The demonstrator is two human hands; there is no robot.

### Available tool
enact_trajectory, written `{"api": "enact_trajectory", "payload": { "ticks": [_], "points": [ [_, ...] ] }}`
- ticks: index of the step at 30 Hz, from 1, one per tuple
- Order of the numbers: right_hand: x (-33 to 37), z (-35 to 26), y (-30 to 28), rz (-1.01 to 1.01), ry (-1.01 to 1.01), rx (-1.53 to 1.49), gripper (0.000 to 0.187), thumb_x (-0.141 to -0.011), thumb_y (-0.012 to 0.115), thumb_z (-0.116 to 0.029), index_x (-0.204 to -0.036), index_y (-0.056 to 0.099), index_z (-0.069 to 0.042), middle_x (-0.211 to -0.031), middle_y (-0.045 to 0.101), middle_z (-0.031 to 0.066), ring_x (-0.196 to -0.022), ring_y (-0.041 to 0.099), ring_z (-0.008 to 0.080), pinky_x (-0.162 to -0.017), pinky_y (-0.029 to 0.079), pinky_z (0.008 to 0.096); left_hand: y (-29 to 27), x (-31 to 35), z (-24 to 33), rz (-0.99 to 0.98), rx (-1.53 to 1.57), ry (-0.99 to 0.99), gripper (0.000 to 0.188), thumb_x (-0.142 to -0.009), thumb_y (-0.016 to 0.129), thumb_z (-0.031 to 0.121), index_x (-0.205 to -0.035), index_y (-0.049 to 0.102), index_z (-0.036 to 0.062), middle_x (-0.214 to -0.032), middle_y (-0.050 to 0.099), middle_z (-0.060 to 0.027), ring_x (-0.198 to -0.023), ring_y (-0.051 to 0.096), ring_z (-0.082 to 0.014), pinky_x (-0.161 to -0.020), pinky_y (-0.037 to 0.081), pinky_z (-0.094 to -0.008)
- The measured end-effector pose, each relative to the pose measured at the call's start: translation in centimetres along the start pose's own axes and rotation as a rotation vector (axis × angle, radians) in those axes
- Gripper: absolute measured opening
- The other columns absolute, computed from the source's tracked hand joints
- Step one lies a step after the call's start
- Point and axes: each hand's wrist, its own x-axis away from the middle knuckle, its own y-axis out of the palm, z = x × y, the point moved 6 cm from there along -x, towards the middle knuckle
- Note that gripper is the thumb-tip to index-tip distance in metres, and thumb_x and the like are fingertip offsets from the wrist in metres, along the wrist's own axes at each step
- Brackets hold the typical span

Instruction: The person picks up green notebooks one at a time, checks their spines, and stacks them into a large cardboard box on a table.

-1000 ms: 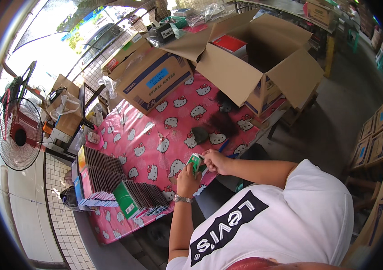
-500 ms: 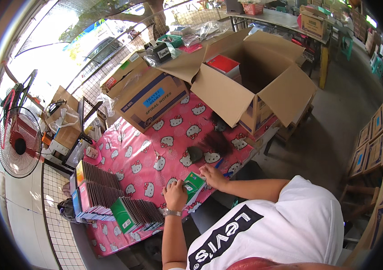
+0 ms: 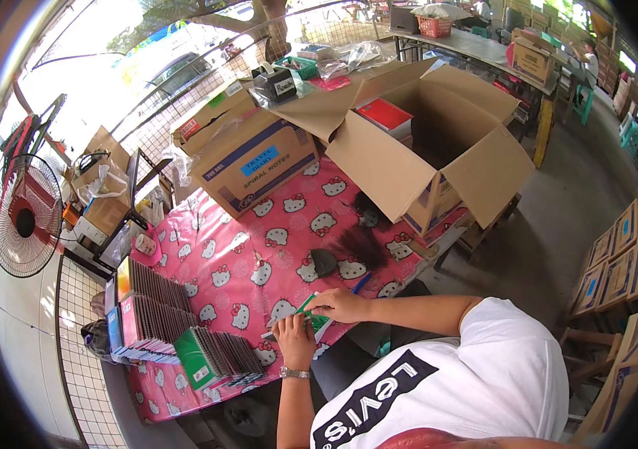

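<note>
Close to the table's near edge, I hold a small green-covered notebook between my two hands. My left hand, with a metal watch at its wrist, is closed on its left side. My right hand reaches across from the right, its bent fingers gripping the notebook's upper edge near the left fingertips. The hands hide much of the notebook, and its cover looks tilted. To the left, green spiral notebooks stand in a leaning row, beside taller stacks of dark-spined notebooks.
A pink patterned cloth covers the table. Beyond my hands lie a dark rounded object, a black-bristled brush and a blue pen-like stick. An open carton and another carton stand farther back. A fan is left.
My right hand has moved left from the notebook's right side to its upper edge, close to my left hand. The notebook is now more covered and tilted. The view has shifted slightly.
</note>
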Motion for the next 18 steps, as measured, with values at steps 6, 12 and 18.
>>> {"api": "enact_trajectory", "payload": {
  "ticks": [6,12,18],
  "points": [
    [-0.9,-1.8,-0.4,0.013,-0.294,0.307,0.026,-0.087,0.062,-0.010,-0.114,0.064,-0.011,-0.105,0.062,0.0119,-0.101,0.060,0.0325,-0.084,0.050,0.0393,-0.8,-0.2,0.2,-0.002,0.022,0.022,0.019,-0.086,0.058,0.016,-0.102,0.059,0.0051,-0.096,0.060,-0.0119,-0.097,0.055,-0.0319,-0.096,0.035,-0.0474],
    [-0.5,-2.4,0.1,0.014,-0.218,0.108,0.024,-0.083,0.061,0.002,-0.105,0.062,-0.005,-0.105,0.060,0.0132,-0.101,0.061,0.0333,-0.087,0.049,0.0407,-0.7,-0.1,-0.3,0.020,0.051,0.010,0.016,-0.088,0.058,0.015,-0.100,0.059,0.0053,-0.095,0.060,-0.0116,-0.094,0.055,-0.0316,-0.094,0.036,-0.0472],
    [-0.3,-1.8,0.1,0.043,-0.206,0.070,0.026,-0.085,0.062,0.004,-0.109,0.064,-0.006,-0.101,0.061,0.0117,-0.099,0.062,0.0308,-0.089,0.049,0.0394,-0.5,-0.5,-0.1,0.075,0.071,-0.020,0.015,-0.088,0.059,0.013,-0.101,0.060,0.0061,-0.093,0.061,-0.0105,-0.093,0.056,-0.0303,-0.094,0.037,-0.0460]
  ]
}}
